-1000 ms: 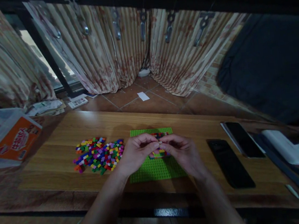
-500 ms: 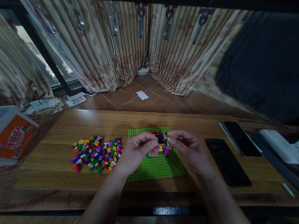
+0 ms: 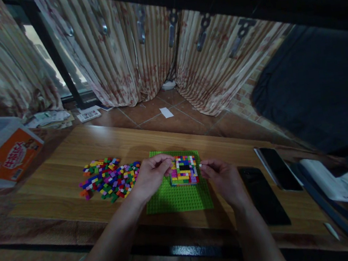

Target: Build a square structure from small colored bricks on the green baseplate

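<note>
A green studded baseplate (image 3: 178, 197) lies on the wooden table (image 3: 69, 150). On it stands a square frame of many-coloured small bricks (image 3: 184, 170) with a dark hollow middle. My left hand (image 3: 151, 177) rests with curled fingers against the left side of the frame. My right hand (image 3: 223, 177) hovers just right of the frame, thumb and forefinger pinched on a tiny pale piece. A heap of loose coloured bricks (image 3: 108, 177) lies left of the baseplate.
Two dark phones (image 3: 263, 198) (image 3: 277, 165) lie right of the baseplate, with white papers (image 3: 324, 178) beyond. An orange-labelled clear box (image 3: 5, 156) stands at the far left. Curtains and tiled floor are behind the table.
Both hands were joined over the brick frame, covering it. They have parted sideways, the frame is now uncovered, and the view has shifted slightly.
</note>
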{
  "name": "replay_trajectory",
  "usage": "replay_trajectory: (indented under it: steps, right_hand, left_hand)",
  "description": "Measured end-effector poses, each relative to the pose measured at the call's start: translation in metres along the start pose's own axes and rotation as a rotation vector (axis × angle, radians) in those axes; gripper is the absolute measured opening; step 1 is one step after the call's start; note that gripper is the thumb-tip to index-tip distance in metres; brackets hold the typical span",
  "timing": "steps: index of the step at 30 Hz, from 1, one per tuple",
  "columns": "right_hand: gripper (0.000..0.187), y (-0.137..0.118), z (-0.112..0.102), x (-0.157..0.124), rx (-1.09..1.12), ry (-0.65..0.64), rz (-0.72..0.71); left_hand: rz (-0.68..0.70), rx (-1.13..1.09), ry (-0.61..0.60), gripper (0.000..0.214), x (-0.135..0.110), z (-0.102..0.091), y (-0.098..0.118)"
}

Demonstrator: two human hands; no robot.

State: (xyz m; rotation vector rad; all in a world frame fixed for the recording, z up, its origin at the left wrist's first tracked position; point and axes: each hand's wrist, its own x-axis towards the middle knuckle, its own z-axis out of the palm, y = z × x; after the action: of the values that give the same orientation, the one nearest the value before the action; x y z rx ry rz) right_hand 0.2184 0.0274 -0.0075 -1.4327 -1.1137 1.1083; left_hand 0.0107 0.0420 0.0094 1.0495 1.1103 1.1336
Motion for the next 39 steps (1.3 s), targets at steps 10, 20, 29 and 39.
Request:
replay_trajectory:
  steps: [10, 20, 29, 39]
  right_hand:
    - [0.033, 0.015, -0.002, 0.006, -0.150, -0.002, -0.010]
    - [0.026, 0.008, 0.002, 0.003, -0.081, -0.026, 0.032]
    - [0.015, 0.006, 0.007, 0.003, -0.103, -0.015, -0.075]
    - [0.014, 0.010, 0.011, 0.009, -0.038, 0.016, -0.055]
  left_hand:
    - [-0.023, -0.010, 0.014, 0.019, 0.002, -0.003, -0.002]
    - [-0.028, -0.016, 0.025, 0.021, 0.003, -0.004, -0.002]
    - [-0.028, 0.003, 0.025, 0.020, 0.002, -0.006, -0.003]
    - [-0.023, -0.003, 0.022, 0.019, 0.003, -0.006, -0.002]
